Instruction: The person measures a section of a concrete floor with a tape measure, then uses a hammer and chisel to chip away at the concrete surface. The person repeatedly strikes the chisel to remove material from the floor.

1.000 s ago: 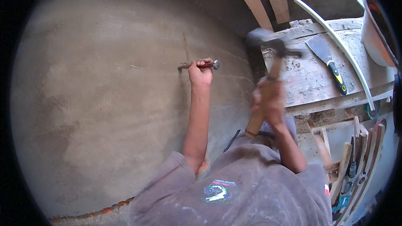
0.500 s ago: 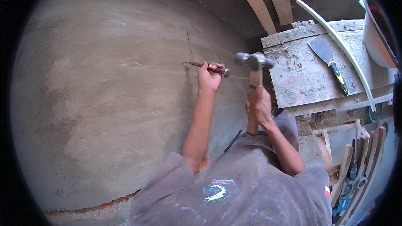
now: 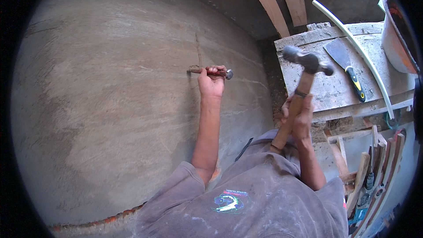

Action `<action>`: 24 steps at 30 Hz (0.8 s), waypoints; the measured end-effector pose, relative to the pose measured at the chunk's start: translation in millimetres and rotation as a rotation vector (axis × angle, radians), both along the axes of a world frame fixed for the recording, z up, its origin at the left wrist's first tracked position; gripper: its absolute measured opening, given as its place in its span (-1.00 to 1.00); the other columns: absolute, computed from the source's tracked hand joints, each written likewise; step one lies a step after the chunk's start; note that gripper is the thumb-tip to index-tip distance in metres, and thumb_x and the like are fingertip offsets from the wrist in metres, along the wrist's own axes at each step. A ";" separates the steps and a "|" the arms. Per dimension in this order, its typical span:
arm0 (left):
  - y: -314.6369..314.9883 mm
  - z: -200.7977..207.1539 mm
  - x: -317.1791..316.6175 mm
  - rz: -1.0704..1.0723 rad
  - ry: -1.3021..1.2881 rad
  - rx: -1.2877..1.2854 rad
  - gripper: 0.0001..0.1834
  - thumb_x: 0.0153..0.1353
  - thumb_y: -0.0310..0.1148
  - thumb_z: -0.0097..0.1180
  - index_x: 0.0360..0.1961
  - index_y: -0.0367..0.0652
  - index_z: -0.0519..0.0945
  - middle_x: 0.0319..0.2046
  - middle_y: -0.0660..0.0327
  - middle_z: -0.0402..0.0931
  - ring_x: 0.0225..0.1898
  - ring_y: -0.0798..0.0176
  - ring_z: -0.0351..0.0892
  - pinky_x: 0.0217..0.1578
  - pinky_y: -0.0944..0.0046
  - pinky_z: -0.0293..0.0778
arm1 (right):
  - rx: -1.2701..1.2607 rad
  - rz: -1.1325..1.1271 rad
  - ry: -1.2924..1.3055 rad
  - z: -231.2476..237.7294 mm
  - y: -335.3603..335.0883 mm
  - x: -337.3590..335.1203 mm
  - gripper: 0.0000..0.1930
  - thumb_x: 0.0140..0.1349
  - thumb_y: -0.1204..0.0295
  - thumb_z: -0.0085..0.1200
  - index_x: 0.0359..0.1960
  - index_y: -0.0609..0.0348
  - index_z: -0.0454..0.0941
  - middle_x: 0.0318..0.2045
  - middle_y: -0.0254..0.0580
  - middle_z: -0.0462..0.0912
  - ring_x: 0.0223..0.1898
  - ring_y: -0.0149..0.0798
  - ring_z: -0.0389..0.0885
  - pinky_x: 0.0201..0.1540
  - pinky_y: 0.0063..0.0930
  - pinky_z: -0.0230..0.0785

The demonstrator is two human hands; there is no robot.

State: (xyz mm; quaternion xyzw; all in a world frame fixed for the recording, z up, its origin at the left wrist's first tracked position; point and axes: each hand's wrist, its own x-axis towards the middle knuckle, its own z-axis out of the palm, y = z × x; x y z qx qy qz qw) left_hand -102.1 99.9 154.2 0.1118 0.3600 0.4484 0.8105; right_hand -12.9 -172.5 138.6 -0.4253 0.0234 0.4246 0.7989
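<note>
Held red chisel (image 3: 219,73) in left hand (image 3: 211,87), with fingers curled around its shaft. Set its narrow tip against grey wall (image 3: 114,105), near lower end of a thin groove (image 3: 198,49). Gripped hammer (image 3: 305,81) in right hand (image 3: 302,123), with fingers wrapped round its wooden handle; held its metal head well apart from the chisel's blunt end. Noted scraper (image 3: 348,68) and pale tube (image 3: 364,55) on worktop (image 3: 316,91) at right, near a stained bucket (image 3: 392,39).
</note>
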 end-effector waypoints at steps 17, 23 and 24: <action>20.2 4.3 9.8 0.093 0.022 -0.042 -0.66 0.42 -0.33 -0.40 -0.52 -0.25 0.21 -0.62 0.18 0.17 -0.51 0.21 0.19 -0.30 0.10 0.38 | 0.222 0.091 0.018 -6.4 49.7 -39.8 -0.48 0.34 -0.10 -0.29 -0.32 0.19 0.32 -0.66 -0.30 0.35 -0.70 -0.42 0.35 -0.70 -0.57 0.21; 24.1 -2.4 0.1 0.026 -0.093 -0.016 -0.63 0.43 -0.32 -0.43 -0.53 -0.24 0.22 -0.62 0.18 0.20 -0.54 0.22 0.21 -0.31 0.10 0.38 | 0.708 -0.511 -0.045 32.0 56.6 -8.8 -0.22 0.11 -0.46 -0.59 -0.26 0.05 0.28 -0.64 -0.29 0.33 -0.67 -0.28 0.35 -0.57 -0.34 0.31; 26.5 -3.0 -1.4 0.059 -0.031 -0.038 -0.63 0.43 -0.31 -0.42 -0.53 -0.24 0.23 -0.62 0.18 0.21 -0.54 0.22 0.22 -0.30 0.09 0.38 | 0.468 -0.381 -0.173 28.0 76.4 -29.6 -0.24 0.12 -0.44 -0.55 -0.29 0.06 0.29 -0.66 -0.31 0.32 -0.68 -0.32 0.33 -0.60 -0.37 0.29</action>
